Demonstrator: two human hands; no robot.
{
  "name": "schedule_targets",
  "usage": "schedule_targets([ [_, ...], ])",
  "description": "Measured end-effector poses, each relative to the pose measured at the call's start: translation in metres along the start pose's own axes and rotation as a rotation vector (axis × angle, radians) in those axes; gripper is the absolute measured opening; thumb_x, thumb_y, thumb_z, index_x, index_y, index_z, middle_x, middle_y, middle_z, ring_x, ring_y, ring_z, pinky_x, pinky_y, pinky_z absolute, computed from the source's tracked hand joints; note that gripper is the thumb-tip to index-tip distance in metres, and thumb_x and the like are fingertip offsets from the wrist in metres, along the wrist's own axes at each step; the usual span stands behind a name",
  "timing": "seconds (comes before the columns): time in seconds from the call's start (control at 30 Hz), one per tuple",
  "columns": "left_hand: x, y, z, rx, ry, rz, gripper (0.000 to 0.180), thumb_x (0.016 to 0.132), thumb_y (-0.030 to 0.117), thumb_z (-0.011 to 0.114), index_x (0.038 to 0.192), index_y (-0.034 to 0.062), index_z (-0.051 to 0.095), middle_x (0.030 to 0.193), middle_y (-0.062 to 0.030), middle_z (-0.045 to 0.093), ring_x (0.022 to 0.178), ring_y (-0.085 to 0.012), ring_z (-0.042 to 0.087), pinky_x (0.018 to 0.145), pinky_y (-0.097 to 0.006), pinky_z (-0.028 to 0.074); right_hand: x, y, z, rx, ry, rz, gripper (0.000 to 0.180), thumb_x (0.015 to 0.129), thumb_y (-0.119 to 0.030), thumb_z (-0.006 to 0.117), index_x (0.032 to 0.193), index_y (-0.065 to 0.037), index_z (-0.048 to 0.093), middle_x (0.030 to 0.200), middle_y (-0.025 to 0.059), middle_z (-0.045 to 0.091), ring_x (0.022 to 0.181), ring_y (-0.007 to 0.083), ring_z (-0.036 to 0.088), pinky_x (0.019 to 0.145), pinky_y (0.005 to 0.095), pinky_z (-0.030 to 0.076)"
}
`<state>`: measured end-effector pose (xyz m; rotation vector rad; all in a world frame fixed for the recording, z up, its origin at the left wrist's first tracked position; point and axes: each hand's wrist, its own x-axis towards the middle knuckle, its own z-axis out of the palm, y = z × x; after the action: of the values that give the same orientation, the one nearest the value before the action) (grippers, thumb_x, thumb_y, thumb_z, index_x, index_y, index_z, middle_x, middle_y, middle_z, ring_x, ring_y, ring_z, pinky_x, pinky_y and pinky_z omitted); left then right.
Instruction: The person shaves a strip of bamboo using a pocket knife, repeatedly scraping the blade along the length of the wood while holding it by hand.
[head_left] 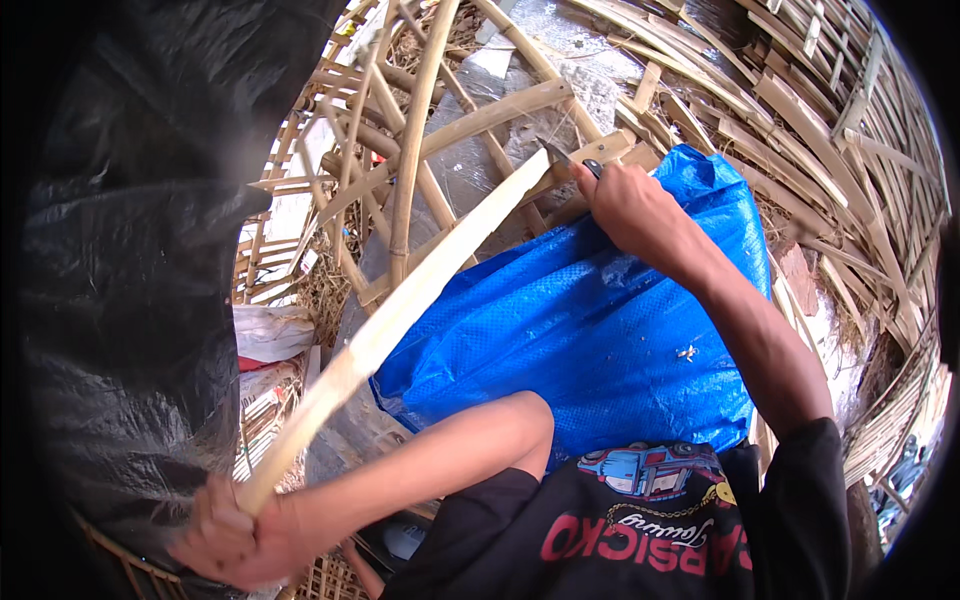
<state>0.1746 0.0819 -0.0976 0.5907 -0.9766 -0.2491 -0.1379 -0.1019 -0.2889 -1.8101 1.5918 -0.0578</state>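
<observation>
A long, pale split bamboo strip runs diagonally from lower left to upper middle. My left hand, slightly blurred, is closed around its lower end. In my right hand is a knife with a dark handle, its blade against or very close to the strip's far end. Exact contact there is hard to make out. Beneath the strip's far part are crossed bamboo pieces. A blue woven plastic sheet covers my lap, with small shavings lying on it.
Crossed bamboo poles form a frame ahead. Many split bamboo strips are heaped at the far right, beside woven bamboo. Black plastic sheeting hangs along the left. A pale sack-like bundle sits below the frame.
</observation>
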Motion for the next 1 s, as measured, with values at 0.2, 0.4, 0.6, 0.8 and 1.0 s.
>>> schedule_targets([
  [0.2,-0.005,0.027,-0.035,-0.36,-0.072,-0.14,0.029,0.087,0.009,0.045,0.064,0.0174,0.03,0.055,0.0063,0.013,0.043,-0.0062,0.015,0.045,-0.027,0.015,0.002,0.0,-0.008,-0.005,-0.015,-0.095,0.066,0.109,-0.041,0.037,0.081,0.013,0.064,0.078,0.0363,0.062,0.079,0.0526,0.064,0.076,0.0586,0.051],
  [0.4,-0.021,0.03,-0.097,-0.09,0.091,0.172,0.026,0.082,0.011,0.048,0.063,0.0184,0.031,0.053,0.0065,0.018,0.042,-0.0068,0.017,0.044,-0.027,0.017,0.005,0.017,-0.011,0.056,0.041,-0.066,0.072,0.107,-0.051,0.041,0.074,0.011,0.06,0.066,0.029,0.062,0.063,0.0449,0.066,0.062,0.0541,0.05],
  [0.6,0.001,-0.052,-0.079,-0.722,0.104,-0.034,0.031,0.083,0.003,0.043,0.06,0.0197,0.029,0.049,0.0066,0.019,0.041,-0.0054,0.016,0.045,-0.026,0.015,-0.042,0.021,-0.062,1.199,-0.064,0.132,0.059,0.104,-0.064,0.04,0.076,-0.013,0.048,0.056,-0.0047,0.036,0.046,0.0081,0.037,0.043,0.0261,0.031],
  [0.8,0.02,-0.081,-0.027,-1.113,0.007,-0.126,0.038,0.092,0.001,0.042,0.062,0.0199,0.028,0.048,0.0075,0.02,0.04,-0.0033,0.016,0.044,-0.026,0.011,-0.103,-0.003,-0.073,1.779,0.052,-0.093,0.074,0.094,-0.083,0.031,0.096,-0.012,0.054,0.058,-0.0037,0.038,0.045,0.0087,0.037,0.042,0.0265,0.031],
  [1.0,0.024,-0.099,-0.012,-1.24,-0.317,-0.308,0.04,0.1,0.003,0.037,0.063,0.02,0.03,0.05,0.0072,0.021,0.042,-0.003,0.021,0.052,-0.024,0.022,-0.143,0.023,-0.083,1.785,0.165,-0.295,0.066,0.097,-0.075,0.042,0.114,-0.012,0.055,0.06,-0.0053,0.035,0.045,0.0063,0.031,0.041,0.0251,0.028],
])
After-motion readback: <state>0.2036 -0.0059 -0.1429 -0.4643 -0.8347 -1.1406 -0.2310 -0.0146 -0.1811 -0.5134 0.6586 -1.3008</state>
